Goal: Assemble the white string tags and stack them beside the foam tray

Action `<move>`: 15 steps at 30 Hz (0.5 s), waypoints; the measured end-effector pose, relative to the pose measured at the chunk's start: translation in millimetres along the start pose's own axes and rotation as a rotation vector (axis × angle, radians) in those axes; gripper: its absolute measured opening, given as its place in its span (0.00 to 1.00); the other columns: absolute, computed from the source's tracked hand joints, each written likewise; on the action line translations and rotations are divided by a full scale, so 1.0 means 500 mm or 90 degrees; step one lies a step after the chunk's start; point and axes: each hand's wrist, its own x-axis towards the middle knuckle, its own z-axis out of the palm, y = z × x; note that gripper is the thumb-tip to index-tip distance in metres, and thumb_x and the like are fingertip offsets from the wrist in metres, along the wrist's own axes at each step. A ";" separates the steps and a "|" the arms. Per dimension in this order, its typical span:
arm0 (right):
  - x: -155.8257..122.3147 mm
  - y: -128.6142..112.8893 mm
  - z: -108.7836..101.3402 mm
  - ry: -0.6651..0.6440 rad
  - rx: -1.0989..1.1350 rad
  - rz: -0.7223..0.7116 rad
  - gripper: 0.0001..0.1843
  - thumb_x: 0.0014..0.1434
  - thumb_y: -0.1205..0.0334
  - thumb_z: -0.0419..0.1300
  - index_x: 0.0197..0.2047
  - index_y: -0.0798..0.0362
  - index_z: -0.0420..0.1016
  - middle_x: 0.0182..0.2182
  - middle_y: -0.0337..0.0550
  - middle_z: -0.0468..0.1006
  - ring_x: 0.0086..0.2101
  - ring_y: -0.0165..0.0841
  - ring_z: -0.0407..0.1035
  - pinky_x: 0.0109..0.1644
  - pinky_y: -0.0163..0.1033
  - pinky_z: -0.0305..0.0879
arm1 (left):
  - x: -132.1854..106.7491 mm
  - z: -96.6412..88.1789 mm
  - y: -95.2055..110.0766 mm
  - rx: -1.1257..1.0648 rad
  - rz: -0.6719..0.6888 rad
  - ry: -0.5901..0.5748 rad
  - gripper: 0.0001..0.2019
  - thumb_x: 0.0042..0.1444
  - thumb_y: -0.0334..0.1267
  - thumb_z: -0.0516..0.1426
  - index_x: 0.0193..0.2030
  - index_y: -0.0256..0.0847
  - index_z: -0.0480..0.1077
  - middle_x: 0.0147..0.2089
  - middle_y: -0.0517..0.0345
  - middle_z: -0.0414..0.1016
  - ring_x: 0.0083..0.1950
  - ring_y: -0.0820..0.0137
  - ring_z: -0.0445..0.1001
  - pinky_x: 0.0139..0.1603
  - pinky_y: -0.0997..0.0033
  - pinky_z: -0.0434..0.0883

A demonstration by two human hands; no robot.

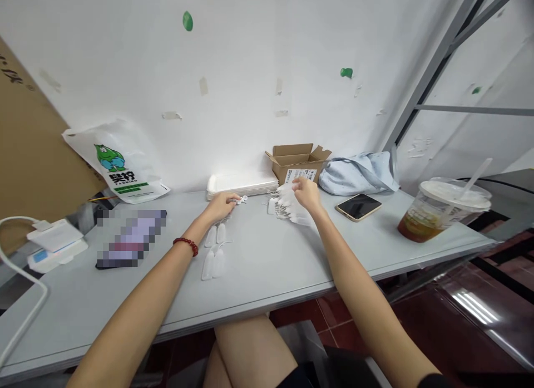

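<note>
My left hand (222, 204) rests on the grey table (267, 265) with its fingers pinched on a small white plastic piece (241, 199). A red bead bracelet is on that wrist. Several more white pieces (213, 254) lie in a row just below this hand. Over a heap of the same white pieces (287, 208), my right hand (307, 193) has its fingers curled; what they grip is too small to make out.
A stack of white trays (242, 185) and an open cardboard box (297, 161) stand at the wall. A phone (358, 206), a light blue cloth (359, 173) and a lidded drink cup (444, 210) lie right. A white printed bag (119, 165) and charger (56, 240) lie left.
</note>
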 end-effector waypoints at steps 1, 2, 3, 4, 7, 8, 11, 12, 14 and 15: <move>0.001 0.002 0.000 -0.003 -0.006 0.005 0.19 0.54 0.70 0.52 0.47 0.56 0.76 0.39 0.52 0.78 0.43 0.44 0.70 0.42 0.43 0.63 | 0.005 0.000 0.003 0.031 0.015 -0.011 0.12 0.37 0.35 0.57 0.30 0.43 0.78 0.29 0.57 0.78 0.24 0.69 0.69 0.30 0.69 0.69; 0.003 0.005 0.002 -0.001 -0.013 0.002 0.19 0.54 0.71 0.52 0.47 0.57 0.75 0.40 0.54 0.77 0.43 0.44 0.69 0.44 0.43 0.63 | 0.009 -0.001 0.005 0.063 0.032 -0.023 0.12 0.37 0.34 0.56 0.30 0.43 0.79 0.31 0.56 0.79 0.25 0.68 0.70 0.31 0.68 0.69; 0.004 0.006 0.003 0.007 -0.022 -0.007 0.19 0.54 0.72 0.51 0.47 0.58 0.75 0.40 0.55 0.77 0.43 0.44 0.69 0.45 0.44 0.62 | 0.012 -0.001 0.007 0.092 0.047 -0.033 0.12 0.36 0.34 0.56 0.29 0.44 0.79 0.32 0.56 0.79 0.27 0.67 0.71 0.33 0.68 0.69; 0.004 0.007 0.006 0.021 -0.032 -0.021 0.19 0.54 0.73 0.51 0.47 0.59 0.75 0.40 0.56 0.76 0.44 0.45 0.68 0.47 0.45 0.62 | 0.014 -0.001 0.009 0.111 0.061 -0.033 0.12 0.35 0.33 0.56 0.28 0.44 0.78 0.33 0.55 0.79 0.29 0.66 0.72 0.35 0.67 0.69; 0.000 0.002 0.012 0.070 -0.060 -0.068 0.18 0.55 0.73 0.50 0.47 0.62 0.73 0.42 0.60 0.72 0.46 0.47 0.63 0.50 0.50 0.59 | 0.017 -0.002 0.015 0.128 0.073 -0.042 0.11 0.35 0.32 0.57 0.26 0.45 0.78 0.33 0.56 0.79 0.31 0.64 0.73 0.37 0.67 0.69; -0.004 -0.004 0.014 0.086 -0.064 -0.080 0.18 0.55 0.73 0.50 0.47 0.62 0.73 0.43 0.61 0.71 0.47 0.48 0.62 0.50 0.51 0.58 | 0.017 -0.001 0.017 0.125 0.065 -0.049 0.10 0.35 0.32 0.58 0.26 0.45 0.78 0.31 0.56 0.79 0.30 0.64 0.73 0.36 0.67 0.69; -0.022 -0.033 0.018 0.139 -0.046 -0.123 0.16 0.57 0.71 0.50 0.48 0.62 0.71 0.46 0.63 0.68 0.49 0.49 0.59 0.52 0.53 0.57 | 0.010 -0.003 0.022 0.107 0.024 -0.072 0.08 0.36 0.34 0.60 0.27 0.44 0.79 0.22 0.58 0.74 0.25 0.66 0.70 0.33 0.67 0.68; -0.030 -0.047 0.021 0.153 -0.026 -0.146 0.16 0.58 0.70 0.51 0.48 0.61 0.71 0.46 0.63 0.68 0.50 0.49 0.59 0.52 0.53 0.56 | 0.006 -0.005 0.022 0.100 0.014 -0.074 0.08 0.36 0.35 0.60 0.27 0.43 0.79 0.22 0.58 0.74 0.24 0.66 0.70 0.32 0.67 0.68; -0.053 -0.079 0.030 0.143 0.036 -0.207 0.15 0.59 0.68 0.51 0.49 0.59 0.70 0.47 0.60 0.68 0.50 0.48 0.59 0.53 0.52 0.57 | -0.005 -0.013 0.019 0.086 0.013 -0.047 0.08 0.36 0.36 0.61 0.27 0.42 0.78 0.24 0.57 0.75 0.26 0.66 0.71 0.32 0.68 0.68; -0.067 -0.096 0.037 0.114 0.077 -0.239 0.15 0.60 0.67 0.51 0.49 0.58 0.69 0.46 0.59 0.69 0.49 0.46 0.60 0.53 0.50 0.58 | -0.012 -0.019 0.015 0.077 0.013 -0.018 0.09 0.36 0.37 0.62 0.28 0.42 0.78 0.26 0.56 0.77 0.28 0.65 0.72 0.32 0.68 0.68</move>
